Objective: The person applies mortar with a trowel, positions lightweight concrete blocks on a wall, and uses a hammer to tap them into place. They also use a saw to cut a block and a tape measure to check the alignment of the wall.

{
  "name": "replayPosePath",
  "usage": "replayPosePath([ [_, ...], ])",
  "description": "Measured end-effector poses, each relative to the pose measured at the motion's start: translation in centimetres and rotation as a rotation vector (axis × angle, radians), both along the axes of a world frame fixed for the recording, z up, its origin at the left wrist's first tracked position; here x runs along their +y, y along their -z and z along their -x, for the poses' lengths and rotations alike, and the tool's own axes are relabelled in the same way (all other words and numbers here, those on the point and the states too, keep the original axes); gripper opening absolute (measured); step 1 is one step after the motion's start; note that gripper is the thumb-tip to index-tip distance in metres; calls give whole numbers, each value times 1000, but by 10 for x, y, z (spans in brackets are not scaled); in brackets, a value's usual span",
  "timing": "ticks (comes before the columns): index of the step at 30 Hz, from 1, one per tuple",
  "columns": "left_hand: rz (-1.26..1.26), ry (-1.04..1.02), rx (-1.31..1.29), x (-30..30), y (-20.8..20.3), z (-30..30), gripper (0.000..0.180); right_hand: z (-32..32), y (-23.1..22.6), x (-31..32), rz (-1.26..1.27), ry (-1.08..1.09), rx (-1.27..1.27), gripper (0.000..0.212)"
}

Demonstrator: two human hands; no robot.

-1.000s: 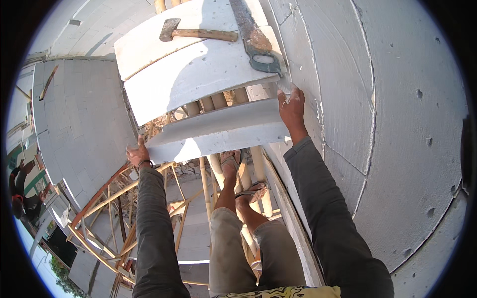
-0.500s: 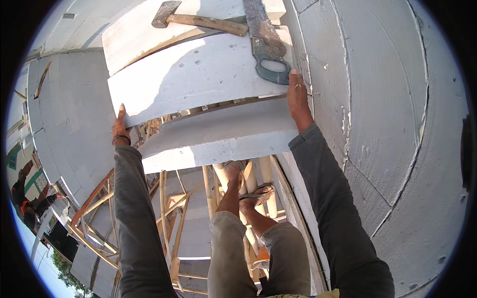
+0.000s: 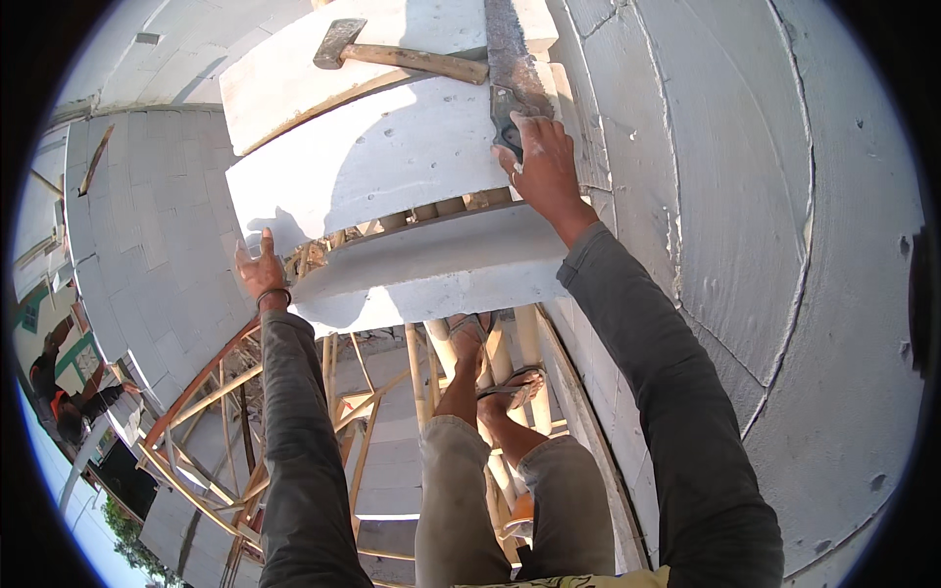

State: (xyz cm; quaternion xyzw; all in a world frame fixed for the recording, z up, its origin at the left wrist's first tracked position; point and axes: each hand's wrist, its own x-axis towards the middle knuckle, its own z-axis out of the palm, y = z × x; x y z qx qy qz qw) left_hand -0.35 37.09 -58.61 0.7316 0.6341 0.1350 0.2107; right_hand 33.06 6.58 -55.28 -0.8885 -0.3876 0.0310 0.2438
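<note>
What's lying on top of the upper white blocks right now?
A hammer with a wooden handle lies across the far block. A rusty hand saw runs along the right side, the right hand on its handle. The handle is mostly covered by that hand.

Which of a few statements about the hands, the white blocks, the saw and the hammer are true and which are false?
1. The right hand rests on the handle of the hand saw. True.
2. The left hand holds the hammer. False: it is at the left end of a white block, and the hammer lies untouched on the upper block.
3. The hammer has a wooden handle. True.
4. The person stands on a concrete floor. False: the sandalled feet rest on bamboo scaffold poles.
5. The saw lies on the ground below. False: it lies on the blocks beside the wall.
</note>
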Motion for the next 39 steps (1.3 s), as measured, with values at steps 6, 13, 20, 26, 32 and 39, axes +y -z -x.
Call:
replayPosePath([
  [6,41,722,-154,-183,-96,-45,57,-8,9,5,160,-192,-134,59],
  [13,36,1042,208,-271,-49,-54,93,-12,6,-10,118,-35,-130,51],
  [20,69,1015,251,-283,-67,-59,93,48,-130,-103,-352,421,68,35],
  [26,95,1110,4,-351,-65,-108,92,162,-237,-180,-395,707,315,37],
  [32,157,1724,-192,-418,-70,-131,66,201,-281,-221,-470,735,509,42],
  [39,391,1860,-73,-398,-26,-89,54,219,-308,-234,-481,754,663,42],
])
